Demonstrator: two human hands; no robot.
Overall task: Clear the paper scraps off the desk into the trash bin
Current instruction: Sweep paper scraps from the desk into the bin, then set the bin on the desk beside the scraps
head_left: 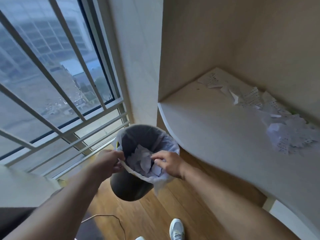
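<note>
With my left hand (110,162) pinching the bin (136,170) rim and my right hand (168,163) loosely open over the paper inside, I'd bring the bin right under the surface (216,135) edge, since most scraps (284,129) lie far from the bin.

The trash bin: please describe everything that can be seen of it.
The trash bin is a round, dark grey container, apparently plastic, lined with a thin white bag folded over its rim. It appears tilted, beside the desk, above the wooden floor. White paper scraps lie inside. The left hand grips the near rim; the right hand reaches into the opening.
</note>
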